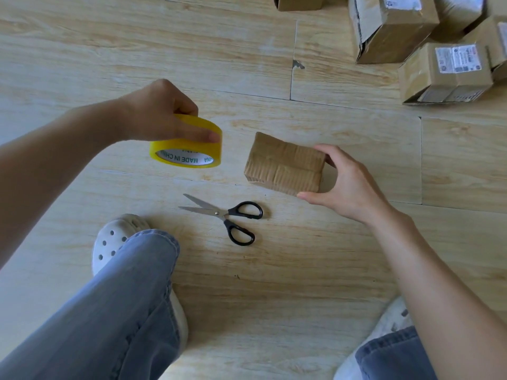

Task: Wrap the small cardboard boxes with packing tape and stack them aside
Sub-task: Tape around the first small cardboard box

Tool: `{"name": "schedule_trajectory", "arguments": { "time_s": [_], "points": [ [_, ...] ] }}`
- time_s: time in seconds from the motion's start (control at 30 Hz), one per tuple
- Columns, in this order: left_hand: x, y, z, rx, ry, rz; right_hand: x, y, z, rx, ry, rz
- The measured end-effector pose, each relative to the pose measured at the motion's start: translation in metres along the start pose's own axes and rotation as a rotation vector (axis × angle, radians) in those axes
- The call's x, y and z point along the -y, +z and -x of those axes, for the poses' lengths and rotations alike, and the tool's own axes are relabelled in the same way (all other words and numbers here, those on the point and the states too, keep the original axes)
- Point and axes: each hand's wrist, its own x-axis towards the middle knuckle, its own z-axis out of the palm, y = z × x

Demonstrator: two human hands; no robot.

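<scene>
I get soft, even daylight here, bright enough, with no hard beam. The floor (274, 297) looks washed out and faintly bluish along the left edge, warmer toward the middle. Shadows are weak and fuzzy: a thin one hugs the scissors (219, 213), and a dim patch sits at the right end of the small box (284, 167), under my right hand (348, 185). The print inside the tape roll (164, 146) in my left hand (156, 113) reads sharp. The stacked boxes (428, 42) at top right are softer, their labels unreadable, with pale glare on their glossy tape. Floor seams bow near the edges, and both forearms stretch wide toward the corners.
</scene>
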Motion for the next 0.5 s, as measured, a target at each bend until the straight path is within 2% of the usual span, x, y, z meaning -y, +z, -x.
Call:
{"name": "schedule_trajectory", "arguments": {
  "time_s": [0.5],
  "points": [
    [0.015, 0.013, -0.013, -0.093, -0.041, 0.056, -0.005, 0.012, -0.006, 0.019, 0.01, 0.019]
  ]
}}
